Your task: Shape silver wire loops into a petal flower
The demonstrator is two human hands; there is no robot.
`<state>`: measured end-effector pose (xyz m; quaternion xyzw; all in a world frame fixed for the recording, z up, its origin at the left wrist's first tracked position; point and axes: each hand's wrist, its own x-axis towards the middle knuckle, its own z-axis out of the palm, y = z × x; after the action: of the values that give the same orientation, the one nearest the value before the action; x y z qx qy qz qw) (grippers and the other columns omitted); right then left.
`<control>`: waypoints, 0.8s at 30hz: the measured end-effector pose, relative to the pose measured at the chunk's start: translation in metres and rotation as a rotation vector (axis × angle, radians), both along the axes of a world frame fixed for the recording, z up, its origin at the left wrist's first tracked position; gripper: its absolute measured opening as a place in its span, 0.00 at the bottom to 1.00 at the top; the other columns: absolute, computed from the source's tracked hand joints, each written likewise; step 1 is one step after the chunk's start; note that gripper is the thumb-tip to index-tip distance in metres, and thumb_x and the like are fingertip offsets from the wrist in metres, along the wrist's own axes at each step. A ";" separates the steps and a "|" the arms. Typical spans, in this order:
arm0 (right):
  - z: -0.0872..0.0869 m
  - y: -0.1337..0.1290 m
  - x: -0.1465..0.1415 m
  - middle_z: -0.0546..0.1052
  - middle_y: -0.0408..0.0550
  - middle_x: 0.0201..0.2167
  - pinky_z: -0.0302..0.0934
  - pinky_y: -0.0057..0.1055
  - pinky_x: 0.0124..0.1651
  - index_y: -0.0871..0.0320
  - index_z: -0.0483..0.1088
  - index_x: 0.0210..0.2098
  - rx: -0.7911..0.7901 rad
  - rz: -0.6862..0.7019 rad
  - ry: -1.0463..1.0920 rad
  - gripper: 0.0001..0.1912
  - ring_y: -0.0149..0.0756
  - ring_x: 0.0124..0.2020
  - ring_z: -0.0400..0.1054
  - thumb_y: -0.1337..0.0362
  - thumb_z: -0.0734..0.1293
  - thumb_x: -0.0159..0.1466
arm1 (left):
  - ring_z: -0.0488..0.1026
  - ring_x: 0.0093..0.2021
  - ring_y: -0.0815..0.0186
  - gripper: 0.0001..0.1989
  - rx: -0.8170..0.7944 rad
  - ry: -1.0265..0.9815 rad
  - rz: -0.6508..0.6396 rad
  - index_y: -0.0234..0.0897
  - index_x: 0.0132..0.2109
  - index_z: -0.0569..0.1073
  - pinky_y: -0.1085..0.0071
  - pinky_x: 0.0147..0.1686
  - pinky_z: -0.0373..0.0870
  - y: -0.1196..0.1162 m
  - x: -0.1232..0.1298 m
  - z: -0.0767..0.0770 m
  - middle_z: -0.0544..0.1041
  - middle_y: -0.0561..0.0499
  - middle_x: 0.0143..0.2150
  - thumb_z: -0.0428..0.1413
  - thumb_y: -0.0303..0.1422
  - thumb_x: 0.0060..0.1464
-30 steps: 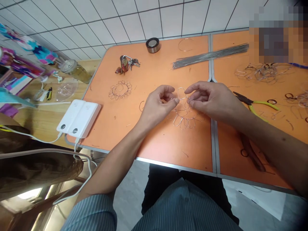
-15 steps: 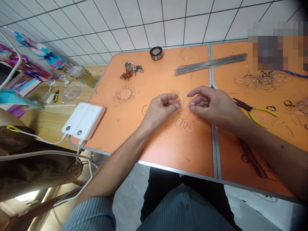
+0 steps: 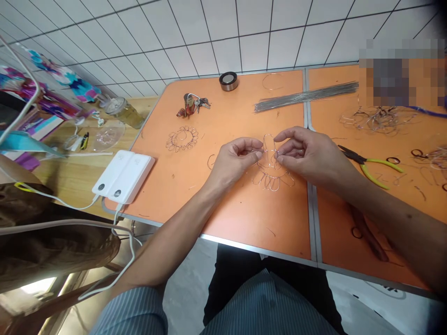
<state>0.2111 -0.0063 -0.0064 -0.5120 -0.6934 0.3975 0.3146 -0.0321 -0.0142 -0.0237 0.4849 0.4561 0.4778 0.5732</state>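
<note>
A thin silvery wire piece (image 3: 271, 182) with petal-like loops is held just above the orange tabletop, near its middle. My left hand (image 3: 240, 158) pinches its left side between thumb and fingers. On the other side my right hand (image 3: 300, 151) grips it with thumb and forefingers, a little to the right of a tall narrow loop. That loop stands up between the two hands. A similar wire ring of loops (image 3: 182, 139) lies on the table to the left. Pliers with yellow handles (image 3: 366, 163) rest right of my right hand.
A bundle of straight wires (image 3: 307, 97) and a tape roll (image 3: 228, 81) lie toward the tiled wall. Keys (image 3: 193, 104) sit at the back left, a white power bank (image 3: 125, 177) at the left edge. Tangled wire (image 3: 384, 120) and dark-red-handled pliers (image 3: 368, 232) are on the right.
The tall loop between my hands now stands more upright, and more of the wire petals show below. My fingers have shifted slightly; both hands keep hold of the wire piece.
</note>
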 end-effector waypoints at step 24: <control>0.006 -0.001 -0.003 0.90 0.47 0.40 0.79 0.44 0.39 0.47 0.83 0.55 -0.066 -0.001 0.008 0.20 0.51 0.40 0.88 0.60 0.81 0.64 | 0.84 0.44 0.65 0.07 0.043 0.078 -0.002 0.42 0.43 0.86 0.67 0.52 0.80 0.000 0.001 0.001 0.87 0.51 0.42 0.75 0.31 0.60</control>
<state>0.2078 -0.0075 0.0000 -0.5210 -0.6782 0.4222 0.3007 -0.0309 -0.0140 -0.0228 0.5159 0.4673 0.4676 0.5448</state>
